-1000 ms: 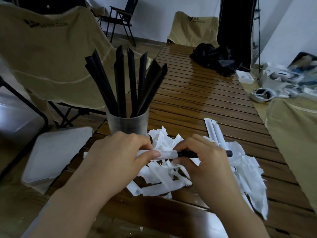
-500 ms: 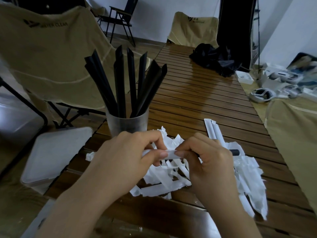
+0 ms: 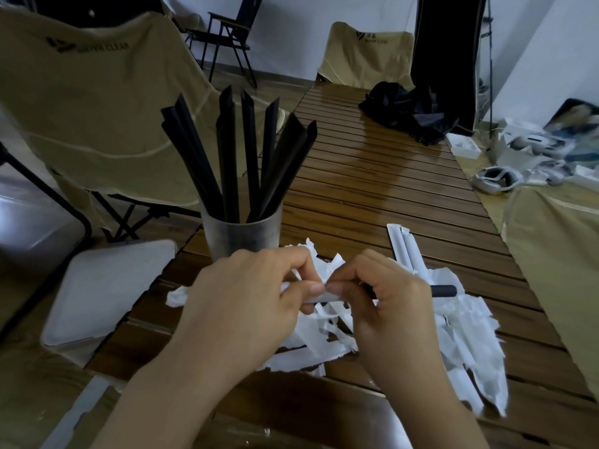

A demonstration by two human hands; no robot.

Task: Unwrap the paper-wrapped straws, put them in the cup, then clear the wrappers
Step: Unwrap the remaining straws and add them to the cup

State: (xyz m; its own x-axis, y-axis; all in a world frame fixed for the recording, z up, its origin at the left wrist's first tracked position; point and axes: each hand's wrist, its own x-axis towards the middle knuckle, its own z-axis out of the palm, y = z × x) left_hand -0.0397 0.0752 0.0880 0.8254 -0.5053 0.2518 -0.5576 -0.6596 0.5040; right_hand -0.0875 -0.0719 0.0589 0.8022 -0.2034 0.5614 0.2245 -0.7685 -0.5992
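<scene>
Straw in my hands, dark and half out of its paper, lies level just above the wrappers on the table. My right hand is curled round its middle, and the bare end sticks out past my knuckles to the right. My left hand pinches the paper sleeve between thumb and fingers, right against my right fingertips.

Compared with a second ago, both hands sit slightly higher and closer together, and less white sleeve shows between them. The sleeve looks bunched toward the left end, which I take to mean the paper is sliding off rather than tearing. So this straw is nearly free, I'd judge; one more pull to the left should strip it.

Behind my left hand the cup already holds a fan of bare black straws. Two wrapped straws lie just beyond my right hand, partly on the wrappers. They remain to be done, and none of the torn paper has been cleared yet, so the task looks past halfway but unfinished.
</scene>
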